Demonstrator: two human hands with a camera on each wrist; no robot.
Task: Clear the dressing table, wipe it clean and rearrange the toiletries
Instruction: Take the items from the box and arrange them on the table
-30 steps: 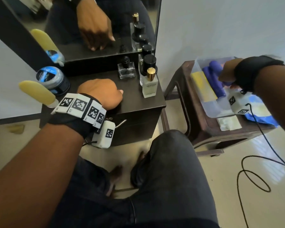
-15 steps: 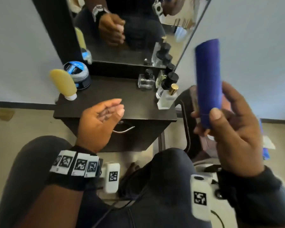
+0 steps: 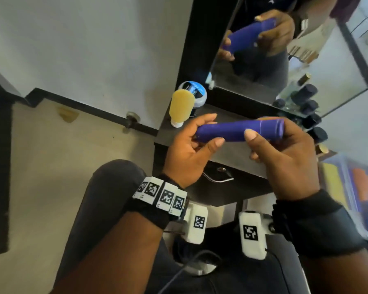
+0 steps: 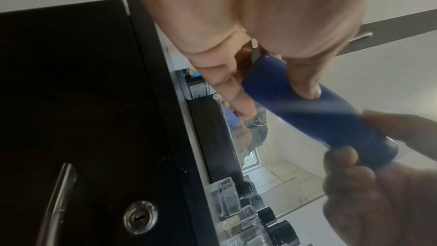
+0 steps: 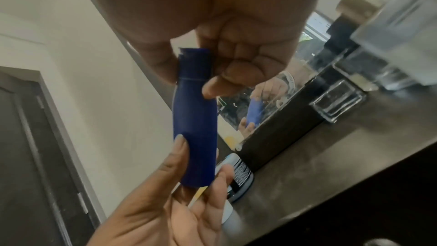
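A blue tube-shaped bottle is held level above the dark dressing table, between both hands. My right hand grips its cap end, thumb on the near side. My left hand pinches the bottom end between thumb and fingers. On the table stand a yellow tube on its white cap, a round jar with a blue lid behind it, and several perfume bottles with black caps at the right by the mirror.
The mirror rises behind the table and reflects the hands and bottle. A drawer with a metal handle and a keyhole sits under the tabletop. A clear plastic bin with coloured items stands at the right. My knees are below.
My right hand has tilted the blue bottle from upright to level and brought it over the table. My left hand, open before, now grips its bottom end. The view has swung left.
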